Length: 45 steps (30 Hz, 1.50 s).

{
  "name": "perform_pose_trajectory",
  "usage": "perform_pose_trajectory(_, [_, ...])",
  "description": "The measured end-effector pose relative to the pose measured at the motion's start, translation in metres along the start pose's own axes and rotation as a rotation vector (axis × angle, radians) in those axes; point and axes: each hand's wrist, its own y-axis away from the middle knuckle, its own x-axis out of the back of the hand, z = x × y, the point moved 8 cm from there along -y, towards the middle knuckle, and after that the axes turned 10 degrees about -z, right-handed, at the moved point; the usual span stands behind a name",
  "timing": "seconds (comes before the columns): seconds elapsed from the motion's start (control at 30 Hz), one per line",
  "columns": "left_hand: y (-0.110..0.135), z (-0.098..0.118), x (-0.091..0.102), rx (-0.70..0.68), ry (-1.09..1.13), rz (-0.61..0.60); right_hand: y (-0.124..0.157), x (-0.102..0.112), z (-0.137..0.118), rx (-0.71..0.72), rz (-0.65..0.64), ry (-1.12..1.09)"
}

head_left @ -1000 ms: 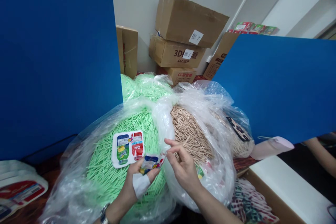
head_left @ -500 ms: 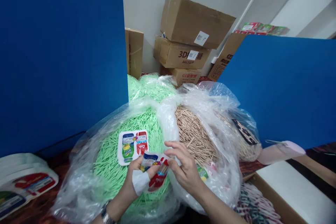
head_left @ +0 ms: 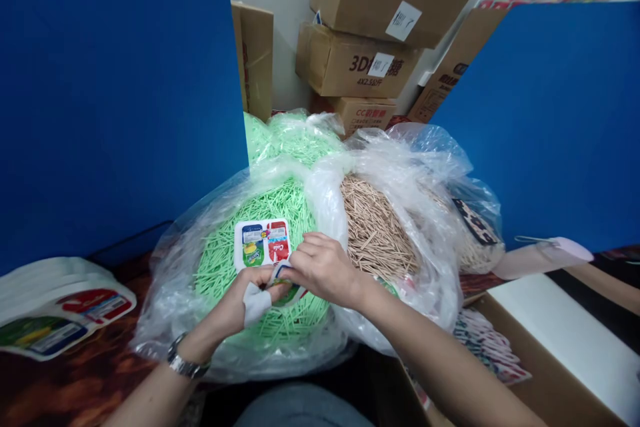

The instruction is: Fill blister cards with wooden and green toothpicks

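Note:
My left hand, a white bandage on its thumb and a watch on the wrist, pinches a small colourful packet from below. My right hand is closed over the same packet from above and hides most of it. Both hands hover over a clear plastic bag of green sticks. A white two-cup tray with green and red labels lies on the green sticks just above my hands. To the right sits a second clear bag of tan sticks.
Blue partition boards stand at left and right. Cardboard boxes are stacked behind. A stack of white printed trays lies at left. An open carton with patterned sheets sits at lower right.
The view tilted down. My hands moved together over the green sticks; my right hand now covers the packet, which showed more fully before.

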Motion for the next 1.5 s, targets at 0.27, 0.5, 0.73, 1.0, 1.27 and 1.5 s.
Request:
perform_pose_trajectory(0.27, [0.028, -0.004, 0.033, 0.014, -0.125, 0.366, 0.045, 0.000, 0.025, -0.291, 0.381, -0.436])
perform_pose_trajectory(0.5, [0.067, -0.042, 0.055, 0.117, 0.228, 0.496, 0.072, -0.133, -0.012, -0.284, -0.344, -0.381])
perform_pose_trajectory(0.73, [0.076, -0.061, 0.053, 0.127, 0.344, 0.517, 0.060, -0.144, 0.019, -0.744, -0.416, 0.039])
perform_pose_trajectory(1.0, [0.071, -0.061, 0.054, 0.128, 0.351, 0.452, 0.047, -0.161, 0.002, -0.824, -0.395, 0.062])
perform_pose_trajectory(1.27, [0.063, -0.073, 0.061, 0.107, 0.399, 0.330, 0.044, -0.168, 0.006, -0.939, -0.444, 0.086])
perform_pose_trajectory(1.5, [0.056, -0.079, 0.067, 0.144, 0.431, 0.285, 0.052, -0.173, 0.008, -0.926, -0.510, -0.012])
